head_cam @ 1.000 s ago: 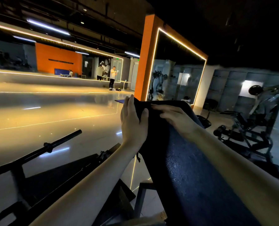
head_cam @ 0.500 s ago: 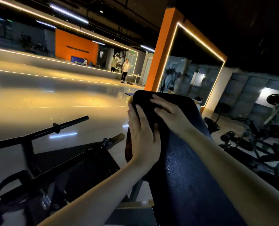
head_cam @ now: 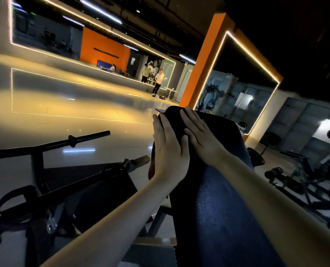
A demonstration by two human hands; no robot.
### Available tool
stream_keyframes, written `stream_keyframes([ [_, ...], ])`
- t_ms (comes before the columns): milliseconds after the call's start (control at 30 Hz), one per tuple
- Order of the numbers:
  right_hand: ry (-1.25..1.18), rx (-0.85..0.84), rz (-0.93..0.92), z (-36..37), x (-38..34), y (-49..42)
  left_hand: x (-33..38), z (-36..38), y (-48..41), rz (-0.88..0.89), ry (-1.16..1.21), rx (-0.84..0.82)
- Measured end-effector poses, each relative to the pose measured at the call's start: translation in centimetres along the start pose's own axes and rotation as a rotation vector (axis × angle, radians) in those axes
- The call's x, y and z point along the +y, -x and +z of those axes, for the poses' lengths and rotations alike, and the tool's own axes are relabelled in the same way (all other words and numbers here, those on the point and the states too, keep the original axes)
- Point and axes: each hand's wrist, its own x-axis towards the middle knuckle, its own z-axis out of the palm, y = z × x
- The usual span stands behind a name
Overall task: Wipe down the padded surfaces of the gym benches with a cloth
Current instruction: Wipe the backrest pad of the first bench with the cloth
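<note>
- Below the two hands, nearest the viewer, the bench pad (head_cam: 227,209) climbs at a slope. Its dark grained cover on this lower stretch lies under the forearms, not under the cloth.
- At the upper end of the pad, the left hand (head_cam: 170,151) lies flat with straight fingers along the pad's left edge. It grasps nothing and only presses down.
- Just beside it to the right, the right hand (head_cam: 200,139) lies flat too, fingers spread toward the top edge.
- Under both palms, and showing between the fingers, the cloth (head_cam: 174,120) is draped over the top of the pad. It is dark on dark, so its edges are hard to trace.
- Flat palms probably serve to spread the pressure, so the cloth drags down the padding as one sheet.
- Left of the left hand and lower, a barbell (head_cam: 89,136) rests on a black frame, apart from the bench.
- Right of the right hand, another gym machine (head_cam: 299,176) stands on the floor, well apart.
- Far beyond the fingertips lie a glossy floor, an orange pillar (head_cam: 204,64) edged with a light strip, and a standing person (head_cam: 159,81).
</note>
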Motion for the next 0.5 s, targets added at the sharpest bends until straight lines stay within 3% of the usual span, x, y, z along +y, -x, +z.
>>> stream_keyframes([
  [233, -0.039, -0.017, 0.020, -0.1, 0.1, 0.2, 0.3, 0.7, 6.1, 0.010, -0.059, -0.039],
  [367, -0.189, -0.078, 0.067, -1.5, 0.0, 0.1, 0.2, 0.7, 5.4, 0.004, -0.093, -0.070],
  [500, -0.256, -0.096, 0.091, -2.0, -0.4, 0.0, 1.0, 0.2, 1.7, -0.131, -0.050, -0.066],
])
